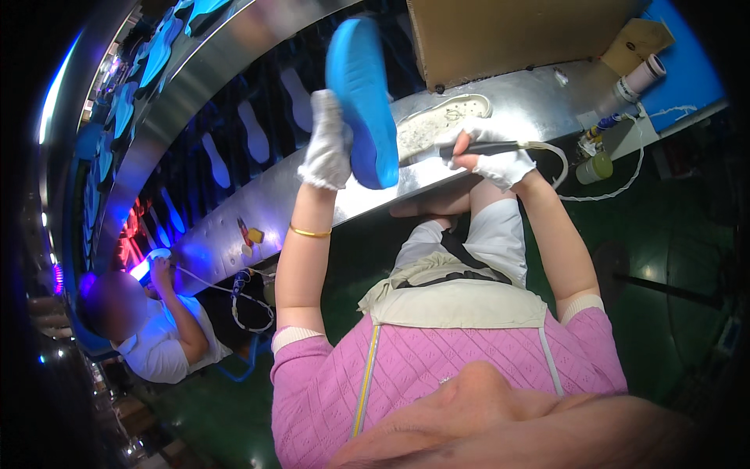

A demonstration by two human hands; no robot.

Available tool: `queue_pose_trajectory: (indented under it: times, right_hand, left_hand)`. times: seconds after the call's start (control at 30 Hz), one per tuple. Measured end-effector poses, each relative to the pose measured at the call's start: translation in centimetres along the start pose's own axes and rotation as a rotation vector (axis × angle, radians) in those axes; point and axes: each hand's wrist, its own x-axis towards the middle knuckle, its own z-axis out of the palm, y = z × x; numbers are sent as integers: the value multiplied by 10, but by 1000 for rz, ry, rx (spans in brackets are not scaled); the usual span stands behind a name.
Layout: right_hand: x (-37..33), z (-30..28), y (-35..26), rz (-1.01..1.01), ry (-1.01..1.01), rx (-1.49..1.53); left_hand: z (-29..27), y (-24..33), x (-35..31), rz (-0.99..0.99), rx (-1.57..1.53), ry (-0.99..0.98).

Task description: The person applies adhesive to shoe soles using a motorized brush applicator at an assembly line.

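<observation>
My left hand (324,148), in a white glove, is closed on a bright blue shoe sole (364,98). It holds the sole upright above the metal bench, and the sole's upper end looks slightly blurred. Between the fingers of my right hand (500,162), also gloved in white with bare fingertips, is a dark pen-shaped tool (496,147). A pale hose (558,156) runs from the tool's back end. Just beyond the tool tip, a cream sole-shaped piece (426,129) with small holes and dark specks lies on the bench; the blue sole partly covers its left end.
The metal bench (539,102) carries a large cardboard box (500,39). Hose fittings and a yellow-green cup (595,167) hang at its right. Pale soles (254,133) line a dark conveyor behind the bench. A co-worker (168,336) sits at the left, near another hose.
</observation>
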Motion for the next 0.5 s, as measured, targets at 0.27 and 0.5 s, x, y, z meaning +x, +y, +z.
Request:
queue_pose_trajectory:
  times: [0.27, 0.5]
  right_hand:
    - [-12, 17, 15, -84, 296, 103]
    - [-2, 34, 21, -344, 496, -8]
  left_hand:
    - [-29, -56, -21, -318, -690, 204]
    - [19, -110, -52, -194, -669, -131]
